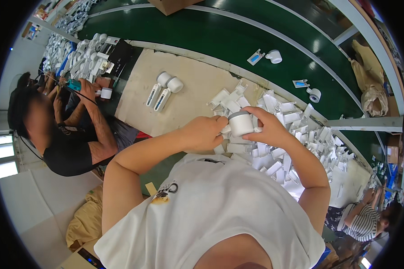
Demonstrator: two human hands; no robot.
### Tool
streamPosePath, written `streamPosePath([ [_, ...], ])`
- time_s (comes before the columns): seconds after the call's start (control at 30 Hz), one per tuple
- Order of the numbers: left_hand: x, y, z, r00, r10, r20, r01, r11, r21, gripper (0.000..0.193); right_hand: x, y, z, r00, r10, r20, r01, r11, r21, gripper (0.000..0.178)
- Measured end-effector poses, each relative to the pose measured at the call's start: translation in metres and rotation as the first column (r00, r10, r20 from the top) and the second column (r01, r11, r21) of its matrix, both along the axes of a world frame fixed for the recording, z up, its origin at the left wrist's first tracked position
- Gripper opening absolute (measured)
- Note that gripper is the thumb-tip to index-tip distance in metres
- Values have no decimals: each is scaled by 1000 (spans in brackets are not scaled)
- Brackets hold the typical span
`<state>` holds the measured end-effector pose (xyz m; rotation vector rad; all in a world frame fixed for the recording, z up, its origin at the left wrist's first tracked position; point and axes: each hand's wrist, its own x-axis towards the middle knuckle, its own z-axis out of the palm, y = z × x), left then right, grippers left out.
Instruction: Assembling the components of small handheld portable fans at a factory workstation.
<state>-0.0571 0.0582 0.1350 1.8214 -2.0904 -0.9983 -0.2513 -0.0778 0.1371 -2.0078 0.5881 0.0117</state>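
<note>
Over the near side of the table, both hands hold a white, cup-shaped plastic housing [241,127] with a grey band round its upper edge. My right hand [270,128] grips it from the right, thumb and fingers spread round its side. Closed at the housing's left side is my left hand [205,133], its fingertips pinching a small white part that joins or touches the housing; which of the two I cannot tell. Around and beneath my hands lies a spread-out heap of loose white plastic pieces [274,152].
Two white handled units with round heads [165,89] lie on the beige tabletop [137,96]. Beyond it, two more round-headed pieces [274,56] rest on a green surface [202,36]. At left, a co-worker [72,134] holds a teal power tool [73,84] beside piled white parts [92,56].
</note>
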Motion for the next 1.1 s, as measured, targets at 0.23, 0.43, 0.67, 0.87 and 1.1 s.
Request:
streamPosePath([
  [0.23, -7, 4, 4, 1000, -18, 21, 23, 960, -278, 30, -19, 19, 33, 989, -142, -42, 141, 990, -24, 71],
  [0.43, 8, 0, 26, 770, 395, -501, -146, 873, 465, 30, -38, 18, 23, 901, 355, 249, 14, 550, -835, 57],
  [0.67, 7, 2, 23, 653, 342, -675, 20, 884, 467, 30, -45, 7, 24, 820, 474, 319, 160, 346, -925, 42],
  [0.87, 3, 6, 21, 731, 264, -629, 21, 913, 408, 31, -43, 9, 30, 834, 474, 281, 170, 264, -949, 37],
  [1.1, -1, 6, 19, 818, 195, -542, -53, 963, 266, 31, -43, 11, 33, 844, 489, 221, 124, 224, -967, 38],
])
